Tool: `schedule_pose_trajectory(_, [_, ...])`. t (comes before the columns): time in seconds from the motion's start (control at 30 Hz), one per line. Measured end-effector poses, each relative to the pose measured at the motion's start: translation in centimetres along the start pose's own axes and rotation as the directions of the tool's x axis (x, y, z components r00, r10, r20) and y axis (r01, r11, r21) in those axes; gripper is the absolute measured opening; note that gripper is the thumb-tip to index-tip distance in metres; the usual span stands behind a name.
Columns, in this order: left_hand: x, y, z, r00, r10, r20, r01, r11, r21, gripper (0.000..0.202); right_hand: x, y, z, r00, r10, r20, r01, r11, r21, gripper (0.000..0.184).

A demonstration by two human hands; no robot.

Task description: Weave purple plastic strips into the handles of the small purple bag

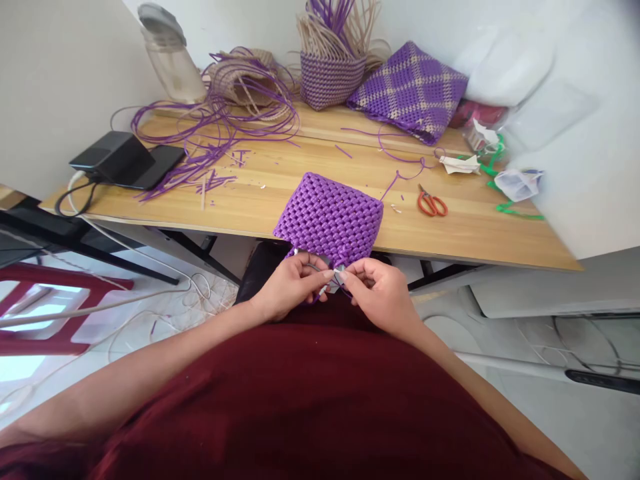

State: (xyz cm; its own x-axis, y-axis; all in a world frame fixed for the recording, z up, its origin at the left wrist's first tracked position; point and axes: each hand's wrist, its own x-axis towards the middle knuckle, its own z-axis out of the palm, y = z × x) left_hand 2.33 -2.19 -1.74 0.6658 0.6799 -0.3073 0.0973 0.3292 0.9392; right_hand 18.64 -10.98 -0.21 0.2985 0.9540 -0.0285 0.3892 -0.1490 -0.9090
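A purple woven panel (330,217) lies over the front edge of the wooden table (280,200), its near end hanging toward me. My left hand (293,285) has its fingers closed round a small silvery tool at the panel's lower edge. Facing it, my right hand (383,290) pinches the same spot, fingertips pressed on the tool's tip and a purple strand. The two hands touch each other below the table edge, above my dark red clothing.
Red-handled scissors (432,203) lie right of the panel. Loose purple strips (215,127) and offcuts spread over the left. At the back stand a half-woven basket (331,73), a checked purple mat (413,90) and a clear jar (170,57). A black device (117,157) sits far left.
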Motion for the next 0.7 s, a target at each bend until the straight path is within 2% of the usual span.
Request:
schedule_pose_trajectory(0.13, [-0.2, 0.0, 0.2, 0.995, 0.087, -0.056, -0.081, 0.992, 0.093, 0.038, 0.4, -1.0, 0.4, 0.997, 0.058, 0.053, -0.063, 0.994, 0.094, 0.024])
schedule_pose_trajectory(0.33, [-0.1, -0.6, 0.4, 0.981, 0.147, -0.127, -0.143, 0.989, 0.046, 0.033, 0.4, -0.8, 1.3, 0.984, -0.162, 0.078, 0.167, 0.983, -0.076, 0.017])
schedule_pose_trajectory(0.43, [0.0, -0.6, 0.4, 0.966, 0.204, -0.156, -0.196, 0.978, 0.066, 0.027, 0.0, -0.4, 1.2, 0.977, -0.201, 0.063, 0.202, 0.979, 0.000, 0.019])
schedule_pose_trajectory(0.53, [0.1, -0.5, 0.4, 0.969, 0.166, -0.182, -0.161, 0.986, 0.039, 0.027, -0.5, -0.1, 0.9, 0.981, -0.182, 0.059, 0.176, 0.979, 0.105, 0.020])
schedule_pose_trajectory(0.63, [0.2, -0.4, 0.4, 0.976, 0.115, -0.187, -0.124, 0.992, -0.037, 0.029, -0.9, 0.0, 0.4, 0.978, -0.196, 0.067, 0.200, 0.978, -0.062, 0.015])
schedule_pose_trajectory(0.7, [0.1, -0.3, 0.4, 0.978, 0.134, -0.161, -0.142, 0.989, -0.042, 0.029, -1.0, 0.0, 0.2, 0.973, -0.219, 0.070, 0.228, 0.959, -0.169, 0.017])
